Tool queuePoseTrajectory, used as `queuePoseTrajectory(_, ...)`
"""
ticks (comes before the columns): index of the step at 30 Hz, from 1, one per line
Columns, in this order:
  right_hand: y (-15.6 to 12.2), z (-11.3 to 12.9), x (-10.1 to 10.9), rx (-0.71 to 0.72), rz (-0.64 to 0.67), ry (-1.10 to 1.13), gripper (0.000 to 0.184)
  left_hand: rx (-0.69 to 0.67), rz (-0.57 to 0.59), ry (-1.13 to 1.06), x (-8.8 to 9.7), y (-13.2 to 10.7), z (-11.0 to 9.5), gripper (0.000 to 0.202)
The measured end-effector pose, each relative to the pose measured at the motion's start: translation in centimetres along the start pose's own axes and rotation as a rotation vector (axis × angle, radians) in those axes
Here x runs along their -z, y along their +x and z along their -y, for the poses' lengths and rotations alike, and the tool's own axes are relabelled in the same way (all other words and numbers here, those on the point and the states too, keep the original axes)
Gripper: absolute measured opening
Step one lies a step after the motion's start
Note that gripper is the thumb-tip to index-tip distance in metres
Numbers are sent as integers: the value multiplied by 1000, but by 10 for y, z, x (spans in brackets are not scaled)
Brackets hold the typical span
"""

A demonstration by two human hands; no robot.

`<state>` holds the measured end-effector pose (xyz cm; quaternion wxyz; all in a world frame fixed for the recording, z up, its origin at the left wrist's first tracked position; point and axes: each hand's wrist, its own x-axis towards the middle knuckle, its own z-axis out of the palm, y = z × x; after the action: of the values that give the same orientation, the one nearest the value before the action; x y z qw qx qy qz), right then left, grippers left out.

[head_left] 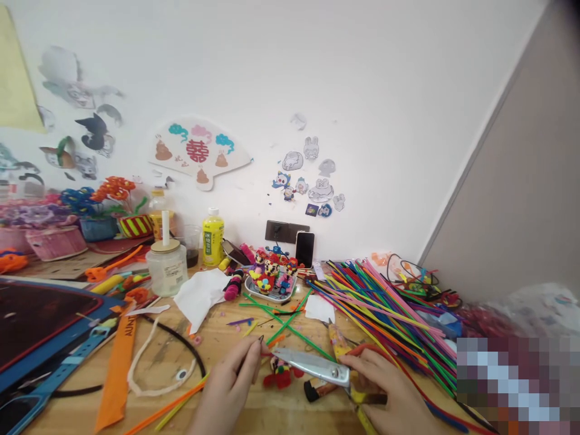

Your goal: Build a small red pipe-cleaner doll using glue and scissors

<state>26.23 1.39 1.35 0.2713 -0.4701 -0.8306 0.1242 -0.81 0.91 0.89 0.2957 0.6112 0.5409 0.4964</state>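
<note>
I'm reading my right hand (389, 393) as curled closed around the yellow handles of the steel scissors (312, 366), the stiff, firm part to take hold of. My left hand (224, 389) is pinching something thin just beside the blade tip, too small to identify. Beyond the scissors, a heap of light, bendy pipe cleaners (385, 320) is lying.

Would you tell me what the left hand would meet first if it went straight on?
The left hand probably meets a green pipe cleaner first, just beside the scissor tip; depth is unclear.
</note>
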Motion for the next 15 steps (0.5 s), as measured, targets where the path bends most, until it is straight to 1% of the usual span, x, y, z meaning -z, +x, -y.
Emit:
queuePoseTrajectory(3,0,-9,2,-19,-62,-122,65,-8,-81,91,2,2,2,28)
queuePoseTrajectory(5,1,-17,3,-87,-128,-219,63,-32,-85,159,3,1,4,23)
queuePoseTrajectory(7,2,-29,4,-164,-200,-292,57,-98,-81,240,3,-2,7,20)
queuePoseTrajectory(9,3,-42,7,-213,-252,-312,51,-233,-78,331,2,-4,9,17)
queuePoseTrajectory(11,3,-58,10,-245,-278,-299,47,-419,-95,421,2,-6,10,14)
queuePoseTrajectory(13,3,-73,13,-263,-305,-294,45,-598,-123,506,1,-9,9,13)
queuePoseTrajectory(15,2,-85,15,-264,-333,-316,43,-731,-137,585,2,-11,8,14)
